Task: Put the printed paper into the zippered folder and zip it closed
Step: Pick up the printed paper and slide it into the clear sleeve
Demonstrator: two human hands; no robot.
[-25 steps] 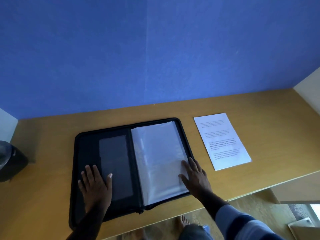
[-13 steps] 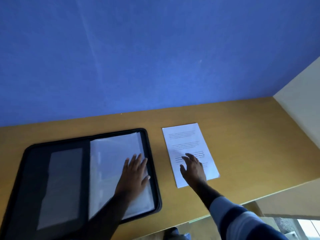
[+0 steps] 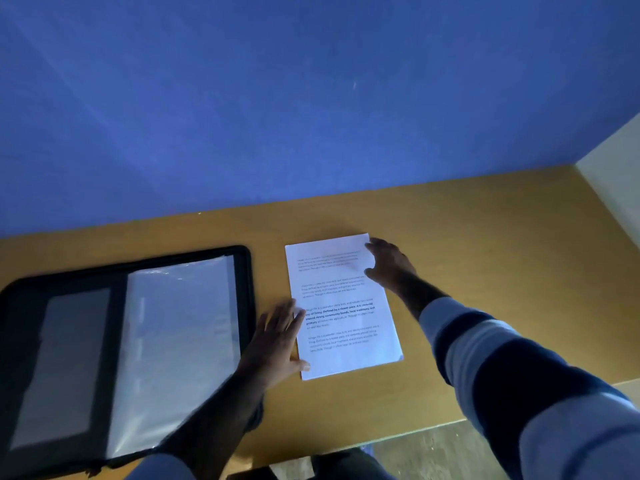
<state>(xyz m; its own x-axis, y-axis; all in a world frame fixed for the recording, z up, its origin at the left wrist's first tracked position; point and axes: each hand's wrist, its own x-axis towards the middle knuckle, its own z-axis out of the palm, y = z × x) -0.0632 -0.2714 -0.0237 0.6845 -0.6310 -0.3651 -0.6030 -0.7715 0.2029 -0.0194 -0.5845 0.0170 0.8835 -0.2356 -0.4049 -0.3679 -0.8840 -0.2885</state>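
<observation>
White printed paper sheet (image 3: pixel 341 306), flat on tan wooden bench (image 3: pixel 485 237), is touched by left hand (image 3: pixel 277 341) and right hand (image 3: pixel 389 266), fingers released.

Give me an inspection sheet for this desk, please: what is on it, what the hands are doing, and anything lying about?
Surface: wooden desk, lit dimly.
Job's things: printed paper lies flat, text up, not yet in the folder. The zippered folder lies open to its left, apart from it, with a clear sleeve on its right half.
Clutter: nothing seen.
Hands: left hand, fingers straight, touches the paper's left edge. Right hand is at its upper right edge; whether it pinches the sheet cannot be told.
Cables: nothing seen.
Surroundings: blue wall behind, pale panel at right, floor below the near edge.
</observation>
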